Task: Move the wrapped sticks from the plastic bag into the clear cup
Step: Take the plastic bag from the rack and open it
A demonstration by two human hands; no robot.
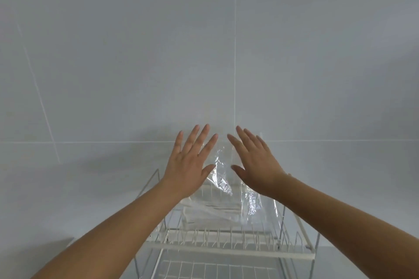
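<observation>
Left of centre we see our left hand [189, 163] spread flat with fingers fanned, gripping nothing. Between our hands, in the lower middle of the frame, the plastic bag [229, 197] stands crumpled on the upper tier of the white wire rack [226, 252]. Inside it the wrapped sticks [212, 210] lie with their long axis roughly level, left to right. Right of centre, our right hand [256, 165] is likewise splayed and empty. Bare tiled wall [136, 52] fills everything above.

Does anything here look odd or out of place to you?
One thing: a crumpled plastic bag of wrapped sticks sits in a white dish rack, an unusual spot. Both hands, left and right, hover open over it.
</observation>
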